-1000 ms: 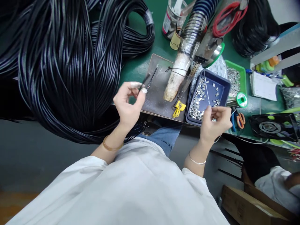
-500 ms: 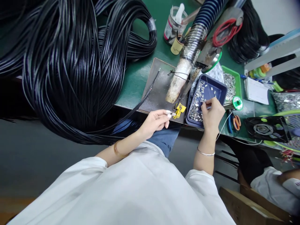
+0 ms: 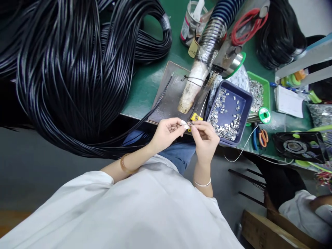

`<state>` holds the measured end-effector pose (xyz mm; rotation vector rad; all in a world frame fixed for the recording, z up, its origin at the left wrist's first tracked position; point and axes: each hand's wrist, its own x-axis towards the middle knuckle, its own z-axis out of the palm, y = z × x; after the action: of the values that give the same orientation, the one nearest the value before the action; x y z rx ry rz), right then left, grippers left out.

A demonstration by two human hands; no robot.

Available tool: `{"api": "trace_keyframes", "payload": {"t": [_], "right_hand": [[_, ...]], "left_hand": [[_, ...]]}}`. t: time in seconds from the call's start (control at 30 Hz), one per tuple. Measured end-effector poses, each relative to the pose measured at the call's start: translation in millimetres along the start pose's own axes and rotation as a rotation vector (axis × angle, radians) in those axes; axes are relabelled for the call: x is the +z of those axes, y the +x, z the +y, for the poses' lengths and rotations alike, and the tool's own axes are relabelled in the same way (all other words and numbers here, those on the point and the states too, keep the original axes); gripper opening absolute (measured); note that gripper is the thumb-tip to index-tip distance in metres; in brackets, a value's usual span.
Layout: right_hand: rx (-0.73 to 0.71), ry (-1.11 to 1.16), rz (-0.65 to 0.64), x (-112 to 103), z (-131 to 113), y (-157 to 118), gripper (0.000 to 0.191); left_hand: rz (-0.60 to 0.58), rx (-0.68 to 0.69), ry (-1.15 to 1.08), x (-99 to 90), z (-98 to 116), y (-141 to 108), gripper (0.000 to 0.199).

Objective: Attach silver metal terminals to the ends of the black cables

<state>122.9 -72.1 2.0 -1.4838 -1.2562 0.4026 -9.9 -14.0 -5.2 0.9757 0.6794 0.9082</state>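
My left hand (image 3: 168, 134) is closed in a pinch, with white coverings on its fingertips. My right hand (image 3: 206, 139) meets it fingertip to fingertip, also pinching. Whatever lies between the fingers is tiny and mostly covered. Just behind the fingertips sits a yellow holder (image 3: 196, 117), partly hidden by the hands. To the right is a dark blue tray (image 3: 244, 110) with many small metal connector pieces (image 3: 228, 130). A black cable (image 3: 162, 95) lies with its stripped end on the dark board (image 3: 168, 107) beyond my left hand.
A large bundle of black cables (image 3: 77, 76) hangs over the left edge. An extraction hose (image 3: 198, 74) comes down over the board. A solder spool (image 3: 264, 115), green tray (image 3: 267, 86), orange-handled tool (image 3: 263, 137) and fan (image 3: 298, 147) lie right. Another person's sleeve (image 3: 295, 209) shows lower right.
My right hand has moved left, out of the blue tray, to my left hand's fingertips. My left hand stays near the yellow holder, still pinching. The view has shifted slightly.
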Motion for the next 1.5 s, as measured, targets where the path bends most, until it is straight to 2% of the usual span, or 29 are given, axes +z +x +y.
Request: {"api": "trace_keyframes", "payload": {"t": [0.07,0.2,0.37,0.5,0.6,0.73,0.9,1.03,1.13,1.23,1.3,1.43,1.5], "right_hand": [[0.05,0.049,-0.047,1,5,0,0.006],[0.051,0.115,-0.043,-1,10,1,0.003],[0.014,0.077,-0.069,-6,9,0,0.004],[-0.178,-0.18,-0.112,-13,8,0,0.012],[-0.299,-0.325,-0.156,-16,10,-1,0.018],[-0.326,-0.348,-0.18,-17,11,-1,0.019],[-0.302,-0.309,-0.181,-16,9,0,0.016],[-0.315,-0.332,-0.179,-14,7,-2,0.017],[-0.21,-0.205,-0.102,-10,4,-5,0.014],[-0.017,0.038,-0.021,-4,4,-7,0.008],[0.088,0.19,-0.012,0,7,-7,0.003],[0.229,0.433,-0.064,5,14,-6,0.012],[0.216,0.421,-0.062,6,12,-8,0.011]], "left_hand": [[0.01,0.033,0.009,0.5,-3,1,0.024],[0.005,0.123,0.079,-0.7,-9,1,0.016],[-0.035,0.315,0.407,-6.6,-7,2,0.009],[-0.058,0.506,0.726,-10.6,-3,2,0.013],[-0.078,0.582,0.868,-11.4,-1,1,0.015],[-0.081,0.603,0.927,-10.5,-2,0,0.014],[-0.065,0.57,0.854,-10.5,-4,-1,0.011],[-0.05,0.686,0.976,-11.1,-7,-3,0.015],[-0.016,0.737,0.975,-9.1,-9,-5,0.017],[0.012,0.687,0.803,-5.2,-10,-9,0.012],[0.008,0.578,0.655,-2.8,-10,-11,0.009],[-0.104,0.209,0.276,-0.6,-7,-12,0.014],[-0.184,0.025,0.09,-0.8,-3,-11,0.023]]}}
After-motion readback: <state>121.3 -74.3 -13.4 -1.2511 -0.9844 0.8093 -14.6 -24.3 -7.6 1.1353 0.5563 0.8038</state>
